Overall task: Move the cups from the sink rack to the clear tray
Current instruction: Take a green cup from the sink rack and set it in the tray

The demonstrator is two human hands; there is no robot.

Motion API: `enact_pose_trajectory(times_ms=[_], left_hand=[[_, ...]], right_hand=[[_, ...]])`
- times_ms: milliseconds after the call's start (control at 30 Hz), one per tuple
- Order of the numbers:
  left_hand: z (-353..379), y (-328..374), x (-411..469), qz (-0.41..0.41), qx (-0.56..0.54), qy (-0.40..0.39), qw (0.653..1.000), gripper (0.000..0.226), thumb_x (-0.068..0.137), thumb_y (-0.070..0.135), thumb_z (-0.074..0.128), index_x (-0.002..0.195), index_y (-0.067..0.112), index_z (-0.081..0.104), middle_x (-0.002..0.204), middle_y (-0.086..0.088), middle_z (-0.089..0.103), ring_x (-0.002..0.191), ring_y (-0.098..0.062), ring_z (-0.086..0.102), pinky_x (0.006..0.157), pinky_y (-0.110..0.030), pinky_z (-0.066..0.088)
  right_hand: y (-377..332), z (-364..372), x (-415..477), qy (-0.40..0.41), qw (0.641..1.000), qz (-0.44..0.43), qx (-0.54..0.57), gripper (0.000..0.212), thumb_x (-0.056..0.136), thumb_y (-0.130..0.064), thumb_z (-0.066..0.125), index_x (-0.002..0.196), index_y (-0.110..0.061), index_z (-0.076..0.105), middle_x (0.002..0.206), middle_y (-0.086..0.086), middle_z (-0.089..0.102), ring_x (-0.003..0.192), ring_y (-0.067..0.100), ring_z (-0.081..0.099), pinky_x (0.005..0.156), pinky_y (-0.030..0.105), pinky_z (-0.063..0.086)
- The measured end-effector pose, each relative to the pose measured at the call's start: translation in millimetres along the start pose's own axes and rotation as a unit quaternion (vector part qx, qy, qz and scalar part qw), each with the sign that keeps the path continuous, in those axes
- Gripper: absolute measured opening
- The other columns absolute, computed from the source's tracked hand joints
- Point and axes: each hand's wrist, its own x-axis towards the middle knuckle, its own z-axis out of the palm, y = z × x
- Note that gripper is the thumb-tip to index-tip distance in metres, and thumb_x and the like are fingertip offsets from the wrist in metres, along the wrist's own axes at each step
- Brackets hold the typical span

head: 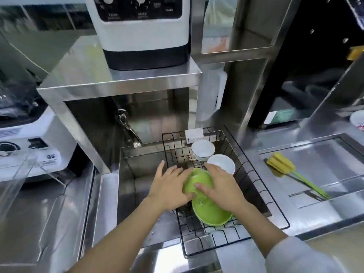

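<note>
While both hands reach into the black rack [264,191] over the sink [137,174], the left hand [169,186] and right hand [222,186] clasp 1 green cup [198,179] from either side. Beyond it sits 1 white cup [202,149]; the clear tray [17,184] lies far left.

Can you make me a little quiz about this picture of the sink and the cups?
1. True or false: both hands are touching the green cup.
2. What color is the cup at the back of the wire rack? A) red B) white C) black
3. Fill in: the yellow brush lies to the ____ of the sink.

Key:
1. True: the left hand and right hand are both on it.
2. B
3. right
</note>
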Motion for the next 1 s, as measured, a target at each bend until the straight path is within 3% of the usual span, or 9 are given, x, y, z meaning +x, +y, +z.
enact_pose_trajectory(times_ms=[167,300,400,600,667,733,800,867,1000], left_hand=[[11,1,1,0.004,0.031,-0.026,0.999,0.085,0.075,0.070,0.043,0.145,0.034,0.010,0.154,-0.009,0.024,0.143,-0.018,0.018,0.115,-0.052,-0.015],[22,2,3,0.004,0.052,-0.019,0.998,0.095,0.072,0.071,0.046,0.145,0.026,0.007,0.144,-0.008,0.039,0.140,-0.022,0.024,0.113,-0.054,-0.016],[25,6,6,0.000,0.040,0.000,0.999,0.090,0.073,0.066,0.049,0.143,0.022,0.015,0.137,-0.008,0.046,0.135,-0.023,0.031,0.112,-0.052,-0.019],[25,9,13,-0.020,0.006,0.020,1.000,0.076,0.073,0.061,0.051,0.135,0.022,0.030,0.124,-0.006,0.056,0.121,-0.024,0.047,0.113,-0.049,-0.013],[24,8,15,-0.036,-0.028,0.030,0.999,0.075,0.072,0.061,0.053,0.135,0.026,0.030,0.124,-0.003,0.055,0.119,-0.022,0.050,0.113,-0.049,-0.012],[22,8,17,-0.047,-0.067,0.030,0.996,0.077,0.071,0.061,0.055,0.136,0.030,0.029,0.125,-0.002,0.052,0.120,-0.019,0.050,0.114,-0.047,-0.010],[22,9,19,-0.053,-0.103,0.026,0.993,0.078,0.070,0.062,0.059,0.136,0.033,0.029,0.128,-0.001,0.048,0.123,-0.017,0.047,0.115,-0.045,-0.007],[21,10,23,-0.061,-0.146,0.023,0.987,0.082,0.068,0.063,0.062,0.136,0.034,0.029,0.133,0.000,0.045,0.129,-0.014,0.041,0.116,-0.044,-0.005],[16,7,27,-0.096,-0.245,-0.011,0.965,0.096,0.061,0.069,0.065,0.139,0.027,0.027,0.142,0.001,0.044,0.135,-0.010,0.033,0.116,-0.040,-0.011]], right_hand=[[4,12,3,-0.061,0.995,0.051,0.063,0.079,0.077,-0.053,0.061,0.141,-0.018,0.029,0.144,0.005,0.040,0.130,0.025,0.039,0.107,0.035,0.031],[2,12,6,-0.067,0.995,0.043,0.065,0.078,0.077,-0.036,0.065,0.141,-0.014,0.026,0.143,0.007,0.038,0.130,0.025,0.037,0.105,0.033,0.030],[2,13,7,-0.077,0.993,0.046,0.073,0.072,0.075,-0.024,0.063,0.138,-0.011,0.030,0.138,0.009,0.043,0.127,0.025,0.040,0.101,0.032,0.033],[1,4,9,-0.066,0.990,0.084,0.093,0.053,0.078,-0.019,0.062,0.126,-0.007,0.044,0.113,0.013,0.059,0.101,0.030,0.056,0.076,0.031,0.044],[3,1,10,-0.036,0.986,0.106,0.121,0.034,0.079,-0.020,0.063,0.110,-0.009,0.055,0.095,0.010,0.059,0.083,0.026,0.055,0.066,0.027,0.039],[7,-1,12,-0.015,0.982,0.129,0.134,0.013,0.079,-0.021,0.064,0.076,-0.015,0.053,0.075,0.003,0.052,0.068,0.021,0.047,0.056,0.027,0.035],[12,0,16,-0.020,0.979,0.138,0.148,0.035,0.079,-0.018,0.064,0.058,-0.019,0.037,0.061,-0.002,0.040,0.056,0.018,0.039,0.047,0.027,0.029],[14,-2,17,-0.013,0.976,0.146,0.163,0.037,0.078,-0.014,0.063,0.056,-0.014,0.033,0.059,0.001,0.037,0.055,0.019,0.035,0.048,0.029,0.028],[24,-8,20,0.000,0.954,0.161,0.254,0.016,0.075,-0.011,0.063,0.065,-0.009,0.051,0.066,0.011,0.045,0.062,0.019,0.041,0.058,0.029,0.033]])
